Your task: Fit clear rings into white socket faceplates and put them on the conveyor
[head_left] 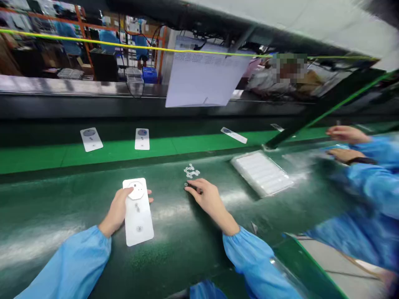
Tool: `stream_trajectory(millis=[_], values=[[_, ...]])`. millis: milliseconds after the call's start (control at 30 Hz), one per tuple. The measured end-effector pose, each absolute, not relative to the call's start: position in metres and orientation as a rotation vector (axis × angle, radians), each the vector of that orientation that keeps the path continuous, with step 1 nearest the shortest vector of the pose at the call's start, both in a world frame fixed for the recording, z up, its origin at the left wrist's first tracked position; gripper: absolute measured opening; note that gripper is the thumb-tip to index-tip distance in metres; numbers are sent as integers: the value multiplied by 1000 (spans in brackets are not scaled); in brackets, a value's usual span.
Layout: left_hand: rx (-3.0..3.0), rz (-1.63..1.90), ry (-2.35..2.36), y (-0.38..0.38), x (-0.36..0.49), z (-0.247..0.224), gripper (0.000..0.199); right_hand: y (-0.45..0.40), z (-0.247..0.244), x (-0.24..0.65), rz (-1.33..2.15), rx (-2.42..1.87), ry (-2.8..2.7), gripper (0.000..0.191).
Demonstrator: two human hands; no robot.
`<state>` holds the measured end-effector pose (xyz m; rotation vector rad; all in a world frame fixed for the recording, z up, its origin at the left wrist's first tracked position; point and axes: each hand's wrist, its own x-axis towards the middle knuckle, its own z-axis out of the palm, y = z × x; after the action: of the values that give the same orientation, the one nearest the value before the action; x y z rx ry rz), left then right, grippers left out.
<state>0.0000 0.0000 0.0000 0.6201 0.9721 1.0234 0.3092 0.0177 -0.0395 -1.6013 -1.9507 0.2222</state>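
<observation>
On the green worktop (77,216) the left hand (117,209) grips a white panel (138,212) already bearing one round insert, while the right hand's (207,198) fingertips pinch a loose piece from the small pile (191,171), other slots apparently unfilled.

Nothing here can be read. The hanging sheet (204,77) above the belt carries rows of fine print or a table, but the lines are too small and blurred to make out a single word or number. The white panel (137,211) under the left hand (120,207) bears a few small grey marks, perhaps symbols or embossed print, none legible. The three white panels (91,138) farther back on the green belt (37,158) show only dark round spots, with no lettering that can be told. The white tray (262,172) on the surface and the blue sleeves carry no visible brand, label or sign.
</observation>
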Motion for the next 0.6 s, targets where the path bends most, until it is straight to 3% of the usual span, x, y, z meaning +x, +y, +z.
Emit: stream_trajectory(millis=[400,600], values=[[705,1030,938,1,2,-4,54,38,-24,302,377,-1579,-2142,13],[688,1043,920,1,1,-5,54,5,-16,302,354,-1414,-2244,18]])
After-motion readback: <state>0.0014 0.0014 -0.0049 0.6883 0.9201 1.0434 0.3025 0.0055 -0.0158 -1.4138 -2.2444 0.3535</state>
